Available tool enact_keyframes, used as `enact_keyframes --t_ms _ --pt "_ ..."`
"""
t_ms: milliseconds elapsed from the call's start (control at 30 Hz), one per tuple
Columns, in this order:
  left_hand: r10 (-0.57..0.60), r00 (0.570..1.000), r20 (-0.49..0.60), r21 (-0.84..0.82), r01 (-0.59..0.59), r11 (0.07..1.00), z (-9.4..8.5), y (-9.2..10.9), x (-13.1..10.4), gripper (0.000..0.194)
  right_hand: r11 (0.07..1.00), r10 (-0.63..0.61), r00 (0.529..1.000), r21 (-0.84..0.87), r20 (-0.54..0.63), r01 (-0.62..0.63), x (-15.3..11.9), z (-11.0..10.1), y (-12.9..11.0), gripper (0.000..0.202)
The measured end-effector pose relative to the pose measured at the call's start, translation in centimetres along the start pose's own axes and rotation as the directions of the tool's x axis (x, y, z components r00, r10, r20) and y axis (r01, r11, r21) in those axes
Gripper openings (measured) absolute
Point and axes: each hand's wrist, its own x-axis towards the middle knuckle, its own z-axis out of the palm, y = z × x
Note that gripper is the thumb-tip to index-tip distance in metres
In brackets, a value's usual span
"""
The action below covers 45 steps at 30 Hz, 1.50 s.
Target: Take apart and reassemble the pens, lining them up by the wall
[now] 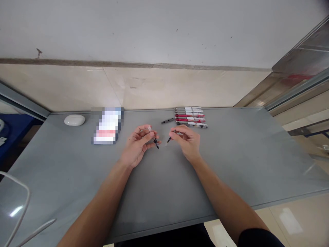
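Gray tabletop (pixel 164 188); left hand (pixel 137 142) loosely pinching pen part (pixel 155 142), right hand (pixel 187 139) pinching black piece (pixel 169 139).

Left hand (pixel 137 144) and right hand (pixel 189 141) pinch near each other, forearms (pixel 108 192) angled inward.

- Phone (pixel 106 128): screen blurred into coarse blocks, unreadable.
- Clear-and-black pen part (pixel 155 141) in the left hand (pixel 136 141): partly covered by fingers.
- Dark pen piece (pixel 169 140) in the right hand (pixel 187 139): partly hidden behind fingers.
- Row of pens (pixel 195 120): markings too small to read.
- White cable (pixel 26 197): cut off at left.
- Dark sleeve (pixel 258 238): cut off below.
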Motion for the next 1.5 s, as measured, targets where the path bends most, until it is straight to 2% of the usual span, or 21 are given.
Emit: enact_keyframes --t_ms 200,300,467,667,867,1233,1500 --pt "-0.010 1.000 -0.015 -0.003 0.010 1.000 0.1 0.1 -0.1 0.028 0.998 0.042 0.999 0.053 0.000 -0.042 0.0 0.0 -0.2 0.010" --pt "-0.008 1.000 -0.008 -0.006 0.008 1.000 0.0 0.1 -0.1 0.028 0.985 0.122 0.993 0.119 0.006 -0.122 0.2 0.0 -0.3 0.012" --pt "-0.017 0.999 0.027 -0.017 0.017 1.000 -0.2 0.0 -0.1 0.028 0.924 0.307 0.951 0.228 0.032 -0.306 0.6 -0.2 -0.5 0.018" --pt "-0.014 0.997 0.082 -0.040 0.017 0.999 -0.3 0.0 -0.1 0.027 0.868 0.409 0.910 0.282 0.062 -0.409 0.9 -0.5 -0.6 0.024" --pt "-0.006 0.993 0.115 -0.030 0.009 1.000 -0.4 0.0 -0.2 0.025 0.856 0.431 0.899 0.280 0.077 -0.434 0.9 -0.5 -0.5 0.026" --pt "0.005 0.986 0.167 0.062 -0.016 0.998 -0.2 0.0 -0.5 0.020 0.880 0.417 0.906 0.217 0.074 -0.423 0.9 -0.3 -0.5 0.027" --pt "-0.007 0.993 0.117 0.200 -0.017 0.980 0.1 -0.2 -0.5 0.030 0.908 0.361 0.932 0.225 0.013 -0.355 1.1 -0.3 -0.3 0.026"
